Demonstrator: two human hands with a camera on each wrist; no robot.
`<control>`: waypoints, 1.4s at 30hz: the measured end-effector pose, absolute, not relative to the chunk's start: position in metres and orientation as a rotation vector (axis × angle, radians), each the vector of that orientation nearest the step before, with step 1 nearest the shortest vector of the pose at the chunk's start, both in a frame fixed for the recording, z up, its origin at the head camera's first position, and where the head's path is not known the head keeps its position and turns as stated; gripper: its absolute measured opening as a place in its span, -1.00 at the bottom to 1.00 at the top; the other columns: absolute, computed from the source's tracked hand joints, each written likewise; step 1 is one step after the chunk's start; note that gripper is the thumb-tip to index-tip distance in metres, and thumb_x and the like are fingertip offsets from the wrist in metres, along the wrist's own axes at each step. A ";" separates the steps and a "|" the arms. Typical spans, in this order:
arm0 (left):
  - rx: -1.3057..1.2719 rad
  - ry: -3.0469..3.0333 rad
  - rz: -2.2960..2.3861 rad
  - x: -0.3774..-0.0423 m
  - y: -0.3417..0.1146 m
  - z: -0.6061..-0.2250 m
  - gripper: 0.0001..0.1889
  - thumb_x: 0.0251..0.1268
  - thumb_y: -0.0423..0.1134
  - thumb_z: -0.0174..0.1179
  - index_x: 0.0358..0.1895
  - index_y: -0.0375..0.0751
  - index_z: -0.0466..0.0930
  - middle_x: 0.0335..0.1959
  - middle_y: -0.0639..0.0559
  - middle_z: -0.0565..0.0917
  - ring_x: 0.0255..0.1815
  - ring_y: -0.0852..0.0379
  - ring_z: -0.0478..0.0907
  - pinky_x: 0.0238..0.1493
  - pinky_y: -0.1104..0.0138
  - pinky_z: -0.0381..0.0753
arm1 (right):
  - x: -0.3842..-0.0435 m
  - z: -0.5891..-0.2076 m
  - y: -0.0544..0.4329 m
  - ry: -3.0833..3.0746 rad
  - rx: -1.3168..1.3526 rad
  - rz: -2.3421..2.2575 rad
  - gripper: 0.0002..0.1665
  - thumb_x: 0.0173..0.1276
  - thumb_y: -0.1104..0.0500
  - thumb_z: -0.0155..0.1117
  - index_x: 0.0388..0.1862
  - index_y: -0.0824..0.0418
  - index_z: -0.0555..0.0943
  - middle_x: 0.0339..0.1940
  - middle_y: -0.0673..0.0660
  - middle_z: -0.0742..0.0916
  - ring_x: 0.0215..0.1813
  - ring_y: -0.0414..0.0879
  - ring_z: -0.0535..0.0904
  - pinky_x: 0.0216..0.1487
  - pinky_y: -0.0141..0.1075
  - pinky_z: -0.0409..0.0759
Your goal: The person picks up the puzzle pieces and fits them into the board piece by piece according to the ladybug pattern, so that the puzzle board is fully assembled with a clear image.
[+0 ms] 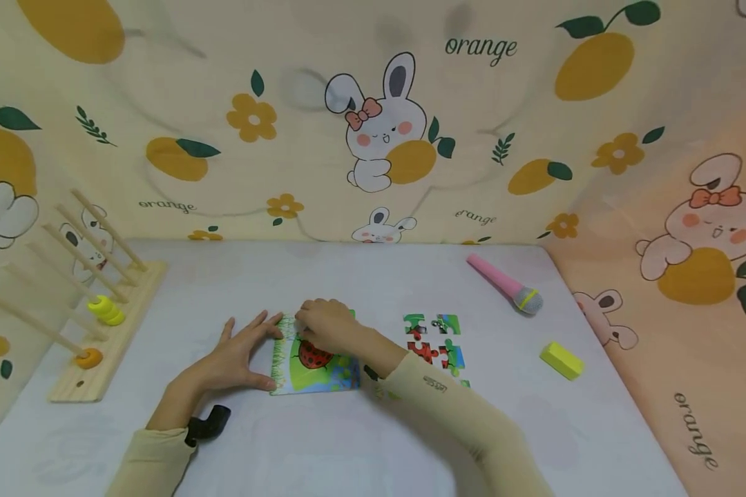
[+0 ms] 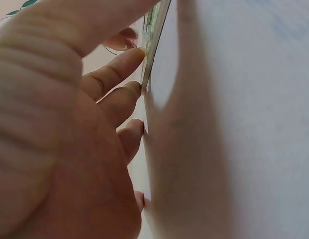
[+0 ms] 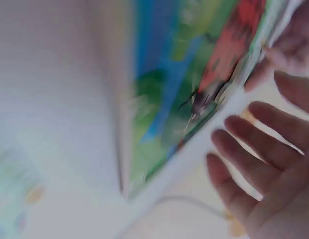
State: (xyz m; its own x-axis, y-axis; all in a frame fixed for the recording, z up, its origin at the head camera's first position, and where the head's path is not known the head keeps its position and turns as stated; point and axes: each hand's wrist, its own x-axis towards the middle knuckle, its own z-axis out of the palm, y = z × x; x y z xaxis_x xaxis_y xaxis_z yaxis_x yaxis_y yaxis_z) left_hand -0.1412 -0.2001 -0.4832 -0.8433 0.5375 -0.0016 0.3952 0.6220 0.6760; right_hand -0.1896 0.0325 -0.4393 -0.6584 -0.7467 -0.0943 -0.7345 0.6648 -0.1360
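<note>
A flat picture puzzle board with a red ladybug on green grass lies on the white table. My left hand is spread along the board's left side, fingers nearly straight. Its thumb touches the lower left corner, and the index finger reaches the upper left edge. In the left wrist view, fingertips meet the thin edge of the board. My right hand reaches across the board, its fingers bent down over the upper left part. Slightly bent fingers appear beside the board in the right wrist view; I cannot tell whether they pinch anything.
Several loose puzzle pieces lie right of the board, some behind my right sleeve. A pink toy microphone and a yellow block are farther right. A wooden peg stand with yellow and orange beads stands at the left.
</note>
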 end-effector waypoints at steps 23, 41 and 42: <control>0.765 2.654 0.934 -0.139 -0.200 -0.482 0.22 -0.09 0.23 0.50 0.57 -0.31 0.05 0.62 -0.18 0.00 0.61 -0.29 -0.27 0.34 -0.37 -0.57 | -0.151 -0.444 0.045 2.570 -1.311 0.231 -0.02 0.48 -0.41 -0.14 0.63 0.16 0.04 0.65 0.09 0.04 0.63 -0.02 -0.05 0.50 0.12 0.11; 0.761 2.647 0.938 -0.139 -0.201 -0.482 0.21 -0.09 0.24 0.50 0.56 -0.30 0.07 0.61 -0.17 0.01 0.60 -0.30 -0.27 0.34 -0.37 -0.58 | -0.156 -0.445 0.047 2.600 -1.198 0.094 -0.01 0.48 -0.41 -0.13 0.65 0.11 -0.03 0.66 0.12 -0.03 0.64 0.14 -0.19 0.51 0.21 -0.01; 0.761 2.645 0.938 -0.140 -0.202 -0.482 0.20 -0.10 0.24 0.50 0.57 -0.27 0.08 0.61 -0.17 0.01 0.61 -0.29 -0.28 0.34 -0.36 -0.59 | -0.159 -0.443 0.050 2.614 -1.189 0.063 -0.03 0.48 -0.40 -0.12 0.65 0.11 -0.01 0.66 0.14 -0.02 0.64 0.15 -0.18 0.51 0.21 -0.01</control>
